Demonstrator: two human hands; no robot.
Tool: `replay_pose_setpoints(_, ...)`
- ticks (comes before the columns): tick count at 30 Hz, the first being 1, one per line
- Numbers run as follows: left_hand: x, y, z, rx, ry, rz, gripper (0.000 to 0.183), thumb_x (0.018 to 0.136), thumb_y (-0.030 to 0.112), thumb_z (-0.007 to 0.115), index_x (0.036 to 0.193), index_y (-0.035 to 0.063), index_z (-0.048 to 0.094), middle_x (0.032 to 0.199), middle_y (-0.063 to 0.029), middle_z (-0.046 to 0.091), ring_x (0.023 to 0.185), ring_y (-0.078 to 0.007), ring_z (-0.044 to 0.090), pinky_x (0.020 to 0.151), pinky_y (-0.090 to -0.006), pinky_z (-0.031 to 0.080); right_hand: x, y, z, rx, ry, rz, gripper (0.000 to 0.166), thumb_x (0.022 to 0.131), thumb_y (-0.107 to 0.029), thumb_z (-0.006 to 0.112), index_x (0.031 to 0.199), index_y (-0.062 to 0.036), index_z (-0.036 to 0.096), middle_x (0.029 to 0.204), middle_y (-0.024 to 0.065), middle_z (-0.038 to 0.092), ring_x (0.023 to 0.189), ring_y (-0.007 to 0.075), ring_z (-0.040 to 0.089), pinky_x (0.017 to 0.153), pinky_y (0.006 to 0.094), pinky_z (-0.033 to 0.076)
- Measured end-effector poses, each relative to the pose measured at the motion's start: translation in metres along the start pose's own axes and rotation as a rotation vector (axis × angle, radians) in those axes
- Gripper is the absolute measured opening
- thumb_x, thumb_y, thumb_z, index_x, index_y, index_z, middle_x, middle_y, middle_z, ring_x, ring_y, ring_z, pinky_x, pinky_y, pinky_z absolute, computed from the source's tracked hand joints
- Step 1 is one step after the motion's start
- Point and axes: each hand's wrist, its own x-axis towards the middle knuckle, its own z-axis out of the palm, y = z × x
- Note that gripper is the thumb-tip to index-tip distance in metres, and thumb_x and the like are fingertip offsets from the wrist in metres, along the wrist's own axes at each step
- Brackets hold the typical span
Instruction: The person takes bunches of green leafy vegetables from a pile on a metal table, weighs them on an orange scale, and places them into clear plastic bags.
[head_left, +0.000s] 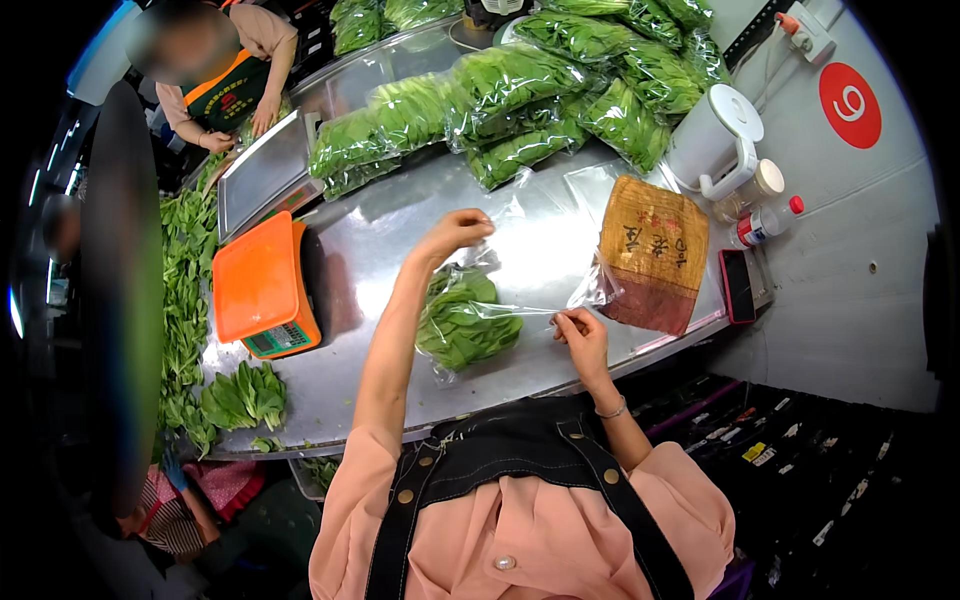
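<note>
A clear plastic bag of leafy greens (466, 319) lies on the steel table in front of me. My left hand (457, 234) is above the bag's far end, its fingers pinched on the clear film there. At the bag's right, my right hand (581, 337) pinches the end of a strand of film pulled taut from the bag. Near that hand, more clear film (598, 285) lies crumpled against a brown-yellow sheet with handwriting (652, 251).
Left stand an orange scale (259, 277) and a steel-topped scale (266, 176), beside loose greens (184, 292). Bagged greens (517, 82) are piled at the back. A white jug (712, 139), bottle (765, 223) and phone (738, 285) are right. A co-worker (225, 90) handles greens at back left.
</note>
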Motion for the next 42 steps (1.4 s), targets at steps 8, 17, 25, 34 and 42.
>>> replay_pose_setpoints(8,-0.228,0.026,-0.044,0.063,0.266,0.637,0.014,0.059,0.013,0.068,0.059,0.0040,0.057,0.066,-0.0033,0.046,0.071,-0.0183,0.045,0.072,-0.0354,0.039,-0.018,-0.111,0.031,-0.550,-0.515,-0.949,0.011,0.066,0.000,0.061,0.076,-0.0047,0.059,0.078,0.0075,0.059,0.061,0.0224,0.059,0.053,0.0286,0.048)
replay_pose_setpoints(17,-0.293,-0.126,0.042,0.020,0.413,-0.054,0.004,0.071,-0.001,0.062,0.074,0.0009,0.061,0.096,-0.0040,0.053,0.083,-0.0137,0.052,0.075,-0.0255,0.041,-0.039,-0.001,0.004,-0.739,-0.868,-0.466,0.008,0.071,-0.004,0.059,0.078,-0.0026,0.054,0.083,0.0060,0.058,0.067,0.0253,0.058,0.056,0.0314,0.047)
replay_pose_setpoints(25,-0.284,-0.118,0.033,-0.513,0.626,0.067,0.004,0.079,0.000,0.052,0.077,0.0002,0.055,0.102,-0.0162,0.059,0.075,-0.0154,0.056,0.069,-0.0315,0.048,-0.029,-0.030,0.018,-0.562,-0.788,-0.379,0.009,0.070,0.001,0.059,0.079,-0.0002,0.055,0.086,0.0106,0.060,0.069,0.0251,0.059,0.059,0.0284,0.048)
replay_pose_setpoints(34,-0.165,0.087,-0.035,0.064,0.519,0.628,0.010,0.085,0.009,0.050,0.087,0.0007,0.055,0.083,-0.0064,0.060,0.068,-0.0104,0.054,0.064,-0.0242,0.045,-0.030,-0.067,0.094,-0.203,-0.743,-0.512,0.008,0.074,0.003,0.059,0.082,0.0021,0.058,0.089,0.0140,0.061,0.073,0.0208,0.060,0.065,0.0261,0.048)
replay_pose_setpoints(42,-0.083,-0.007,0.059,0.640,-0.198,0.355,0.021,0.081,0.011,0.055,0.101,0.0027,0.054,0.101,-0.0107,0.058,0.088,-0.0210,0.058,0.077,-0.0328,0.046,-0.005,0.093,0.011,-0.835,-0.795,-0.487,0.024,0.080,-0.007,0.051,0.103,-0.0016,0.057,0.093,0.0142,0.060,0.078,0.0244,0.060,0.065,0.0309,0.050)
